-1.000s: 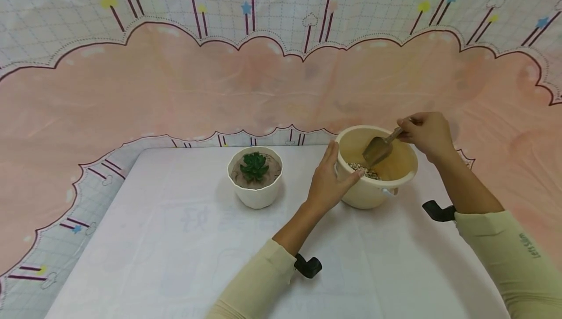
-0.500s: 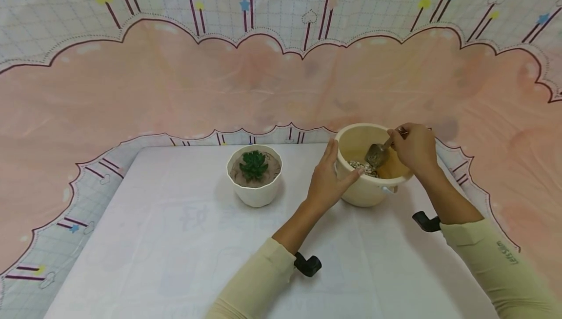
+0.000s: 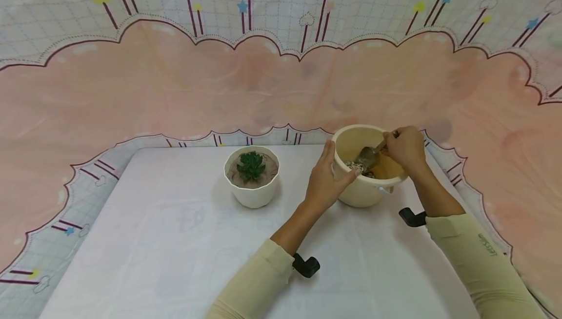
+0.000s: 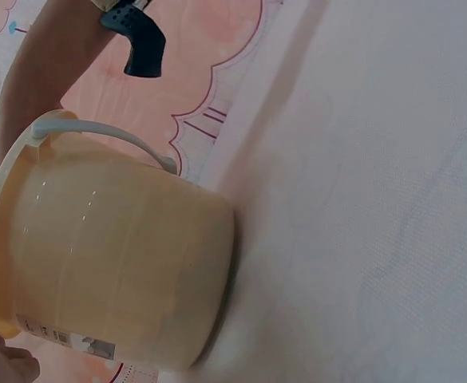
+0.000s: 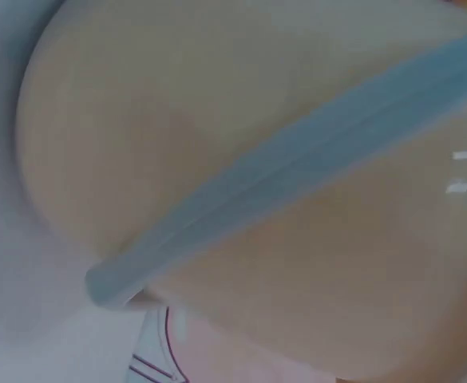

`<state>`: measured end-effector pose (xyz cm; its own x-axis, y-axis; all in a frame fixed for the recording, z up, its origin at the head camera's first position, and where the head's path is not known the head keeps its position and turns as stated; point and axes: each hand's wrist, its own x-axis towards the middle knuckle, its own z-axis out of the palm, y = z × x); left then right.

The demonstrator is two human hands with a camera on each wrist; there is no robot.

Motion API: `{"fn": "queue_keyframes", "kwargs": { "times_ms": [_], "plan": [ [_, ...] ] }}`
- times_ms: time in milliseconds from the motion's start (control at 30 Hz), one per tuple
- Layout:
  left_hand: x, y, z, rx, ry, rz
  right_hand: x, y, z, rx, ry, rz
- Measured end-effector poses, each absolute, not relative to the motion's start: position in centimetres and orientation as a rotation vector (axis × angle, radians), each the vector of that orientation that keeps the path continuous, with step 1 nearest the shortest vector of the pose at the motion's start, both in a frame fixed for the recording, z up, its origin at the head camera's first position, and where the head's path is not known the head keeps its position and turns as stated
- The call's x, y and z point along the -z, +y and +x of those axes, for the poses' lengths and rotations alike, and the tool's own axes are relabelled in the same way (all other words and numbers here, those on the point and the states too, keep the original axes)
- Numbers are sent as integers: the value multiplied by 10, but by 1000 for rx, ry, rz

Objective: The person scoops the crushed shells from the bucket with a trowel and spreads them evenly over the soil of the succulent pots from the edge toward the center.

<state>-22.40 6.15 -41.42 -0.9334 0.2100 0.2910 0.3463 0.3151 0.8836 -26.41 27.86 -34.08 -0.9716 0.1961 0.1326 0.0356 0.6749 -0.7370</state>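
Observation:
A cream bucket stands at the right on the white table, with pale speckled grit low inside it. My left hand holds its left side, thumb over the near rim and fingers along the outer wall. With my right hand I grip the handle of a small scoop, whose blade is down inside the bucket at the grit. The left wrist view shows the bucket's wall and the fingers at its rim. In the right wrist view the pale bail handle crosses the wall; my right hand is hidden there.
A white faceted pot with a green succulent in greyish soil stands left of the bucket. The white table ends just behind both. A pink patterned cloth hangs behind it.
My right hand has moved left and down over the bucket, taking the scoop deeper into the grit. My left hand keeps its hold on the bucket.

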Motion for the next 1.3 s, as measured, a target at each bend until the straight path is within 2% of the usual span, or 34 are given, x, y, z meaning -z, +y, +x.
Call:
{"fn": "queue_keyframes", "kwargs": {
  "times_ms": [533, 1033, 1300],
  "plan": [
    [416, 61, -224, 1646, -2461, -564, 341, 274, -278, -1540, -2637, -225],
    [415, 59, -222, 1642, -2474, -572, 332, 275, -294, -1652, -2795, -119],
    [413, 58, -222, 1650, -2478, -576, 336, 280, -301, -1833, -2844, 54]
  ]
}}
